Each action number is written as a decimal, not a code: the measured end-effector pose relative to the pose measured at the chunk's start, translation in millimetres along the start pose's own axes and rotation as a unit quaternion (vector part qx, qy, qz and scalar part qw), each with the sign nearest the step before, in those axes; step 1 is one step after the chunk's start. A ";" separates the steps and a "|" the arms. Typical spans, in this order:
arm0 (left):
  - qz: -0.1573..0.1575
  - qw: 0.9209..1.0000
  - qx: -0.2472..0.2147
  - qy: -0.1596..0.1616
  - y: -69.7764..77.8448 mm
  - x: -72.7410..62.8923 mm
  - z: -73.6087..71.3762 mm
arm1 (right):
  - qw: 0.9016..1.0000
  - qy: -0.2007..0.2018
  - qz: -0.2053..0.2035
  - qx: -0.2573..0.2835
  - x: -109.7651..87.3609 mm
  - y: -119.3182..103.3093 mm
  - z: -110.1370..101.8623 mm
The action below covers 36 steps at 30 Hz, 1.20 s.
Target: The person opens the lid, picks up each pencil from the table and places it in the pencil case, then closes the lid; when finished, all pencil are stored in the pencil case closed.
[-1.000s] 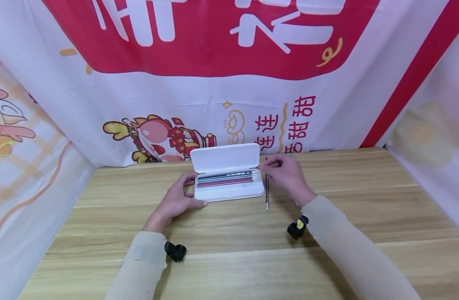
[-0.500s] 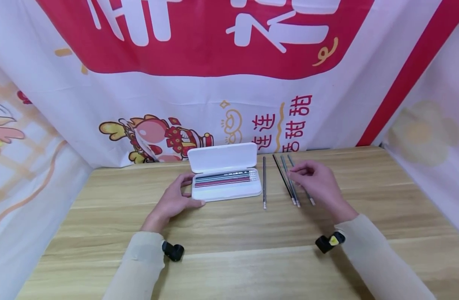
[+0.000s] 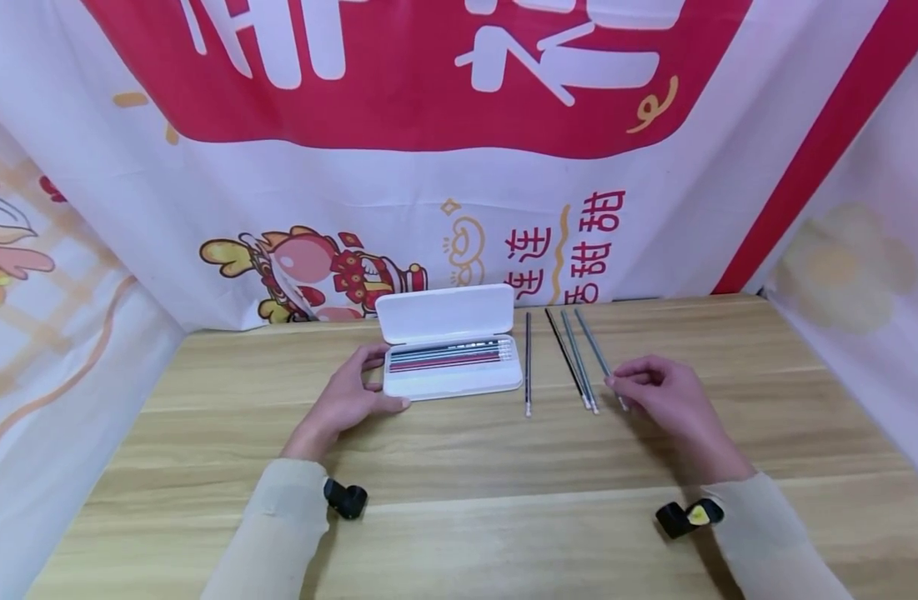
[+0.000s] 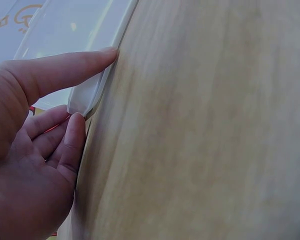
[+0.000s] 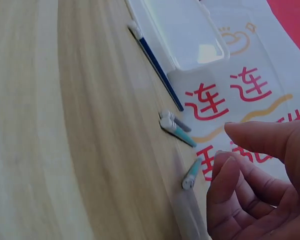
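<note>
Cartoon-print cloth [image 3: 61,350] walls the wood-grain tabletop's [image 3: 459,542] left, red-and-white lettered cloth [image 3: 353,192] its back; left hand [image 3: 348,402] grips the left end of the open white pencil case [image 3: 451,387], pencils inside [image 3: 445,358]. Then, on the wood: dark-blue pencil [image 3: 529,358], black pencil [image 3: 566,353], two teal pencils [image 3: 580,364], right hand [image 3: 664,396] at the last one's eraser end, thumb and fingertips narrowly parted.
</note>
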State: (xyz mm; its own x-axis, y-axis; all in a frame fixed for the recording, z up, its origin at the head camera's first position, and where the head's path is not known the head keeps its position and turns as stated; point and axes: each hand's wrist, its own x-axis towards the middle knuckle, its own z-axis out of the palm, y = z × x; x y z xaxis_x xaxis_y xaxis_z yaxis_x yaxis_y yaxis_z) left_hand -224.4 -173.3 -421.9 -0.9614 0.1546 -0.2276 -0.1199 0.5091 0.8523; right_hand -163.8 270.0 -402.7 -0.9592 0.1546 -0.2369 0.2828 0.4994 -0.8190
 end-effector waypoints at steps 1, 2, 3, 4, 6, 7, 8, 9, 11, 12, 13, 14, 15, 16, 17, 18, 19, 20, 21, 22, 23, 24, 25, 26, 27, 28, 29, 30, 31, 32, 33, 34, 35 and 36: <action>-0.001 1.000 0.000 0.000 -0.3 0.2 -0.1 | 1.000 -0.001 0.005 0.000 0.4 2.4 -0.6; -0.002 1.000 0.000 0.000 -0.2 0.0 0.0 | 1.000 -0.001 0.009 0.001 0.7 4.7 -1.5; -0.002 1.000 0.000 -0.001 -0.2 0.0 0.0 | 1.000 -0.002 0.014 0.003 1.1 6.6 -2.4; -0.002 1.000 0.000 -0.001 -0.1 0.0 0.0 | 1.000 -0.003 0.017 0.003 1.5 8.4 -3.3; -0.001 1.000 0.000 -0.001 -0.1 -0.2 0.1 | 1.000 -0.005 0.025 0.000 2.5 12.0 -4.8; 0.000 1.000 0.000 -0.001 0.0 -0.5 -0.2 | 1.000 -0.008 0.027 -0.002 3.0 13.6 -5.5; 0.000 1.000 0.000 0.000 0.3 -0.7 -0.1 | 1.000 -0.010 0.029 -0.002 3.6 14.9 -6.0; 0.002 1.000 0.001 -0.001 0.4 -0.9 -0.1 | 0.999 -0.013 0.032 0.000 4.3 16.0 -6.1; 0.003 1.000 0.002 -0.001 0.8 -1.3 -0.3 | 0.999 -0.015 0.035 0.001 5.3 18.0 -6.2; 0.001 1.000 0.002 0.000 1.0 -1.3 -0.5 | 0.999 -0.015 0.036 0.002 5.7 18.6 -6.3; 0.002 1.000 0.002 0.000 1.2 -1.4 -0.8 | 0.999 -0.015 0.035 0.001 6.0 19.1 -6.3; 0.003 1.000 0.001 0.000 1.6 -1.5 -0.9 | 0.999 -0.016 0.037 0.000 6.2 19.3 -6.2; 0.005 1.000 0.001 0.000 1.8 -1.6 -1.3 | 0.999 -0.016 0.037 -0.002 6.4 19.3 -6.2; 0.004 1.000 0.000 0.001 1.8 -1.6 -1.9 | 0.999 -0.016 0.036 -0.005 6.5 19.1 -6.2; 0.004 1.000 0.001 0.001 1.9 -1.8 -2.4 | 0.999 -0.017 0.033 -0.009 6.6 18.8 -6.0; 0.002 1.000 0.000 0.002 1.8 -1.7 -2.8 | 0.999 -0.017 0.031 -0.014 6.6 18.3 -5.9; 0.002 1.000 -0.001 0.002 1.6 -1.6 -3.2 | 0.999 -0.016 0.028 -0.019 6.5 18.0 -5.6; 0.001 1.000 0.000 0.002 1.6 -1.6 -3.4 | 0.999 -0.015 0.026 -0.024 6.1 17.5 -5.1; 0.001 1.000 0.001 0.003 1.3 -1.5 -3.5 | 0.999 -0.012 0.023 -0.028 6.0 17.4 -4.6; 0.001 1.000 0.000 0.003 1.2 -1.5 -3.4 | 0.999 -0.010 0.021 -0.034 5.8 17.4 -4.5; 0.002 1.000 -0.002 0.002 1.3 -1.4 -3.3 | 0.999 -0.008 0.017 -0.041 5.5 17.6 -4.3; 0.003 1.000 -0.002 0.002 1.2 -1.1 -3.0 | 0.999 -0.004 0.016 -0.047 5.3 17.6 -3.8; 0.005 1.000 -0.004 0.001 1.4 -1.1 -2.8 | 0.999 -0.002 0.015 -0.051 5.2 18.0 -3.4; 0.006 1.000 -0.006 0.001 1.7 -1.3 -2.4 | 0.998 0.000 0.013 -0.056 5.0 18.1 -3.3; 0.008 1.000 -0.008 0.000 2.0 -1.3 -2.1 | 0.998 0.001 0.014 -0.059 5.0 18.4 -3.2; 0.009 1.000 -0.009 0.000 2.0 -1.1 -1.7 | 0.998 0.002 0.014 -0.062 4.8 18.4 -3.1; 0.009 1.000 -0.009 0.000 2.0 -1.0 -1.5 | 0.998 0.003 0.013 -0.063 4.6 18.4 -2.8; 0.009 1.000 -0.009 -0.001 2.0 -0.8 -1.2 | 0.998 0.003 0.015 -0.062 4.6 18.6 -2.6; 0.009 1.000 -0.010 -0.001 2.1 -0.8 -0.9 | 0.998 0.003 0.016 -0.061 4.3 18.7 -2.6; 0.007 1.000 -0.011 0.000 1.7 -0.3 -0.6 | 0.998 0.003 0.017 -0.061 3.9 18.5 -2.7; 0.006 1.000 -0.011 0.000 1.3 0.2 -0.4 | 0.998 0.002 0.020 -0.061 3.5 18.0 -2.6; 0.005 1.000 -0.011 0.000 0.8 0.7 -0.2 | 0.998 0.003 0.023 -0.063 3.2 17.5 -2.6; 0.005 1.000 -0.011 0.000 0.6 0.9 -0.1 | 0.998 0.002 0.025 -0.064 3.0 16.9 -2.4; 0.006 1.000 -0.011 0.000 0.3 1.1 0.1 | 0.997 0.002 0.029 -0.067 2.8 16.3 -2.4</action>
State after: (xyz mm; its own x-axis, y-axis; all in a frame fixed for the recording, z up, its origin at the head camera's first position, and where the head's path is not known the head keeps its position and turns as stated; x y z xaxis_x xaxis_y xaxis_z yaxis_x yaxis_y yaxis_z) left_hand -225.5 -172.9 -421.9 -0.9627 0.1616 -0.2171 -0.1129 0.4892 0.8648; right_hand -161.9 280.7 -415.5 -0.9414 0.1897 -0.2789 0.3361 0.5986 -0.7272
